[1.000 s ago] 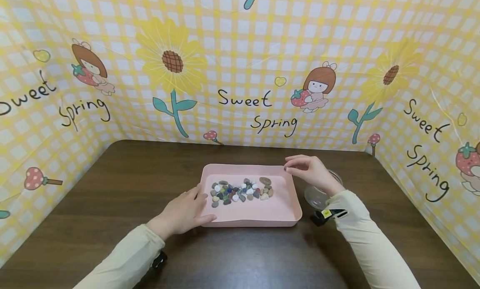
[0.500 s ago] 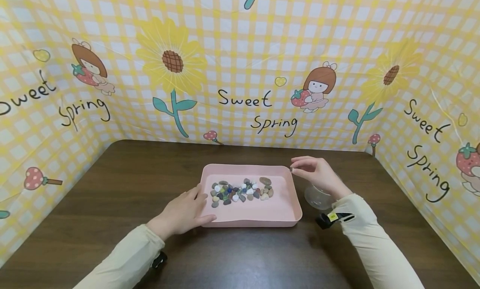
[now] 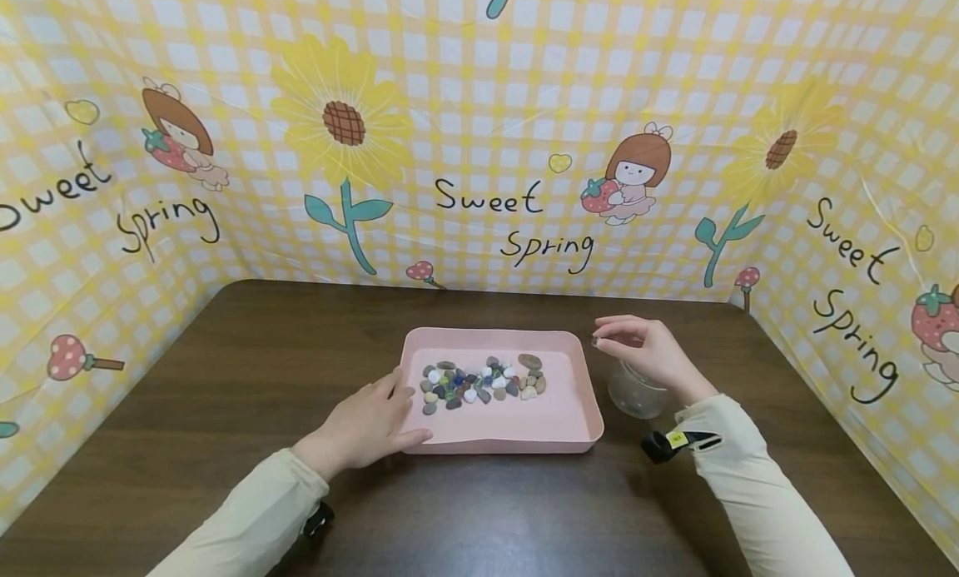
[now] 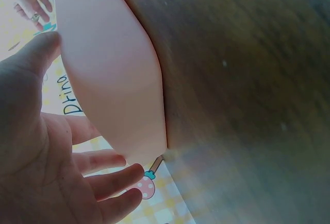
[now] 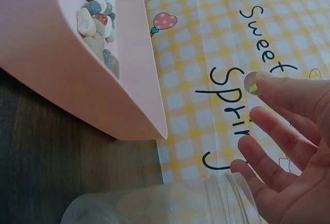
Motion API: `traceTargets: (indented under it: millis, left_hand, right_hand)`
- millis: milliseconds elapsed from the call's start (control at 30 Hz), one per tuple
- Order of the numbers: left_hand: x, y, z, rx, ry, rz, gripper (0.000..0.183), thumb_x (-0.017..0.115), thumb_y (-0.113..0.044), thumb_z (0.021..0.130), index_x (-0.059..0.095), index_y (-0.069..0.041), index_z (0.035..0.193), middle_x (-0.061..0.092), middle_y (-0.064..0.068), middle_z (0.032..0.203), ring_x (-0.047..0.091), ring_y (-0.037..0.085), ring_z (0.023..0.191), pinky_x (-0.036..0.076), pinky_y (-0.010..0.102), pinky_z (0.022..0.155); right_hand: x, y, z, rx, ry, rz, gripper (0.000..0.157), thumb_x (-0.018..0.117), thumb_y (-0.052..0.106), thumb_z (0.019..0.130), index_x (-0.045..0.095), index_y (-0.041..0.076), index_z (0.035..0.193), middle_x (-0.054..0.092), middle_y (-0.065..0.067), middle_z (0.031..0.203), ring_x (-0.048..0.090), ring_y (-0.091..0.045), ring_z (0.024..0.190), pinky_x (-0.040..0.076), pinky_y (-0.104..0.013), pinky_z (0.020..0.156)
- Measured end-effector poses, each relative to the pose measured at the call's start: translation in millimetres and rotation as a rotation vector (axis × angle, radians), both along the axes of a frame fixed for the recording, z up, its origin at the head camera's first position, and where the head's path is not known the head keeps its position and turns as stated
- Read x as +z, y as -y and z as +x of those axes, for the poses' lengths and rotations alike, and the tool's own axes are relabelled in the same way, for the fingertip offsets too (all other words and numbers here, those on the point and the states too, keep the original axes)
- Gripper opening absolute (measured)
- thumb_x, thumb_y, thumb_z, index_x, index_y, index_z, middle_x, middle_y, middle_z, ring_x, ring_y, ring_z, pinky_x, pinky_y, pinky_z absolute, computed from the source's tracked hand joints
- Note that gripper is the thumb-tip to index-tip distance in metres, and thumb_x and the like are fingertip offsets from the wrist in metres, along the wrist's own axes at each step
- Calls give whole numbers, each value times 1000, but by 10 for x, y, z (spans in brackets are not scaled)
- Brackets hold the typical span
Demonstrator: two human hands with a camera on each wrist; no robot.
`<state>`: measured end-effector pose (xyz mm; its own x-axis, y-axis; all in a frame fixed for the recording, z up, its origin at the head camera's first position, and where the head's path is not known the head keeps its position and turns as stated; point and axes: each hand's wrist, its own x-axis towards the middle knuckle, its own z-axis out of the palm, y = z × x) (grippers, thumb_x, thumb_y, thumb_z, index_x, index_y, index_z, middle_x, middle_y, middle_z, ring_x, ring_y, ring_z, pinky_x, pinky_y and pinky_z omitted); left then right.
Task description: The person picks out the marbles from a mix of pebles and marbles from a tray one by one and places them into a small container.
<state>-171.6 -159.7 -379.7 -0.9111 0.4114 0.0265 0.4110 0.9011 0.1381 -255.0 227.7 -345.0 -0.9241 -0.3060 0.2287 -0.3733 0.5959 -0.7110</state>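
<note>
A clear glass marble (image 5: 251, 83) with a yellow-green streak is pinched between the thumb and finger of my right hand (image 3: 658, 356). That hand is above a clear plastic jar (image 3: 635, 398), right of the pink tray (image 3: 558, 415). In the right wrist view the jar's threaded mouth shows below the fingers. My left hand (image 3: 363, 423) rests against the tray's left side, fingers extended. In the left wrist view its thumb touches the rim and its fingers lie along the outer wall. Pebbles (image 3: 529, 361) and coloured glass marbles (image 3: 459, 380) lie mixed inside the tray.
Tray and jar stand on a dark brown wooden table (image 3: 225, 410). A yellow checked cloth (image 3: 479, 102) printed with sunflowers and lettering hangs upright behind the table and along both sides.
My right hand has moved right, away from the tray's back corner, carrying the marble over the jar. My left hand, the tray and the jar have stayed in place.
</note>
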Motion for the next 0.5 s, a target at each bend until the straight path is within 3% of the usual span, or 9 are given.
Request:
traceTargets:
  millis: [300, 500]
  left_hand:
    - [4, -6, 8, -7, -15, 0, 72, 54, -59, 84, 56, 1, 124, 41, 30, 140, 50, 42, 121, 43, 51, 98]
    - [7, -4, 4, -2, -2, 1, 72, 53, -59, 84, 56, 1, 125, 40, 30, 141, 48, 42, 123, 42, 51, 99]
  right_hand:
    - [-7, -93, 30, -1, -26, -10, 23, 66, 19, 87, 71, 3, 102, 63, -14, 122, 55, 11, 97, 50, -36, 92]
    - [25, -130, 88, -15, -22, -24, 24, 65, 19, 87, 70, 2, 104, 62, -14, 123, 56, 10, 96, 50, -39, 93]
